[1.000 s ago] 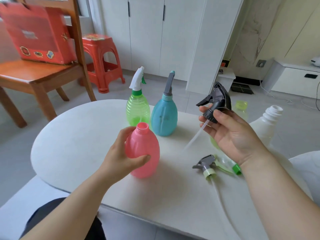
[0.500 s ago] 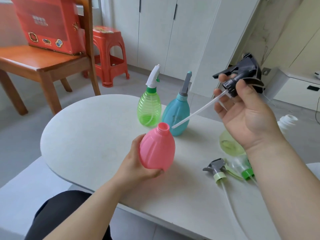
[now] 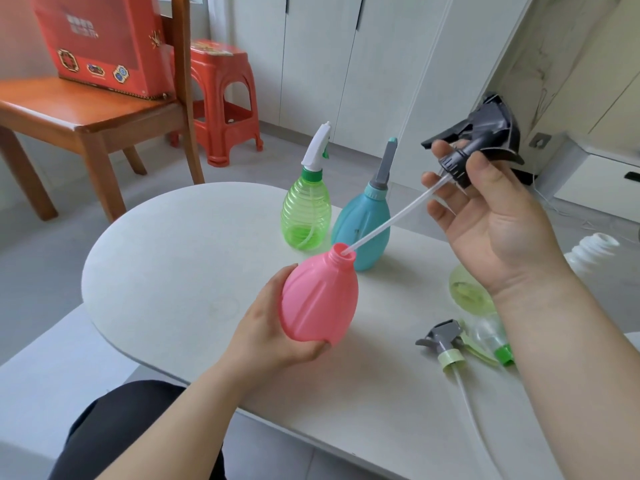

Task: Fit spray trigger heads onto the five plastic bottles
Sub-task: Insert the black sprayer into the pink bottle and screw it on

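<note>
My left hand (image 3: pixel 273 332) grips a pink bottle (image 3: pixel 318 299), tilted with its open neck toward the upper right. My right hand (image 3: pixel 491 216) holds a black trigger head (image 3: pixel 481 140) by its collar. The tip of its clear dip tube (image 3: pixel 394 218) is just inside the pink bottle's neck. Behind stand a green bottle (image 3: pixel 306 213) with a white head and a blue bottle (image 3: pixel 363 226) with a grey head. A pale yellow-green bottle (image 3: pixel 464 289) and a white bottle (image 3: pixel 594 251) sit at the right, partly hidden. Two loose trigger heads, one grey (image 3: pixel 441 341) and one clear (image 3: pixel 493 339), lie on the table (image 3: pixel 166 271).
A wooden chair (image 3: pixel 86 116) carrying a red box (image 3: pixel 100 43) stands at the back left, with a red plastic stool (image 3: pixel 225 95) beside it. White cabinets line the far wall. The loose grey head's tube trails toward the table's front edge.
My left hand lifted and tilted the pink bottle. The dip tube's tip, beside the neck half a second ago, is now inside it.
</note>
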A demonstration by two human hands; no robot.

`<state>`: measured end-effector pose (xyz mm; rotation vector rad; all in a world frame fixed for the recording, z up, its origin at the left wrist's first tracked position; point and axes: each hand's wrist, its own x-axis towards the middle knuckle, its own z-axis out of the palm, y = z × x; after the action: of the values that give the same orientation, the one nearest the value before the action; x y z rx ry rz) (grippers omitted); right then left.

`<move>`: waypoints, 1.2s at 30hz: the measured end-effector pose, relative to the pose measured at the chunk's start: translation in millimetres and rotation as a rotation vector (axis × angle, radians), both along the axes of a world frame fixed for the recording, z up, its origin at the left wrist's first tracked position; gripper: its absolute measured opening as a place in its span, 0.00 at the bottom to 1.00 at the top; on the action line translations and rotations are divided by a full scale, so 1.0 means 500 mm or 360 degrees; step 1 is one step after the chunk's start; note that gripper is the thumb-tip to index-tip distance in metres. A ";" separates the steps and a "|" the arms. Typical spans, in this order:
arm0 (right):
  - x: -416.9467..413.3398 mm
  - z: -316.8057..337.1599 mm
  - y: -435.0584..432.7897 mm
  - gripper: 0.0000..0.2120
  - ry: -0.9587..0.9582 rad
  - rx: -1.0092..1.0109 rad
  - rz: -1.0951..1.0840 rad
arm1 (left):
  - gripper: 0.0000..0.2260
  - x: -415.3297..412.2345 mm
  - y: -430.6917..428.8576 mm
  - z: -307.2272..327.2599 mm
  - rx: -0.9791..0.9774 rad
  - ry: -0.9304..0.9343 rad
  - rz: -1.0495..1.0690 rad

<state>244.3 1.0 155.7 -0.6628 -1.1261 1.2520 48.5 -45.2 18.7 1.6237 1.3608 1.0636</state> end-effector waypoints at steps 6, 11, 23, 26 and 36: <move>-0.043 -0.062 -0.012 0.10 -0.0485 0.0006 0.0025 | 0.38 0.012 0.002 -0.002 0.0035 0.0021 -0.0013; -0.076 -0.118 -0.014 0.10 -0.0653 -0.0091 0.0115 | 0.35 0.008 0.004 -0.011 0.0008 -0.0034 -0.0031; -0.076 -0.108 -0.005 0.12 -0.0890 -0.0026 0.0334 | 0.35 0.025 0.018 -0.026 0.0054 -0.0074 -0.0022; -0.075 -0.108 -0.004 0.12 -0.0921 -0.0017 0.0336 | 0.37 0.020 0.016 -0.028 -0.0006 -0.0094 -0.0088; -0.076 -0.105 -0.012 0.12 -0.0911 -0.0010 0.0331 | 0.33 0.005 0.041 0.012 -0.0070 -0.0287 -0.0275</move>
<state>206.5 -5.2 102.9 -0.9632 -1.6959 1.2743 51.2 -24.9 24.5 1.5430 1.0979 1.0420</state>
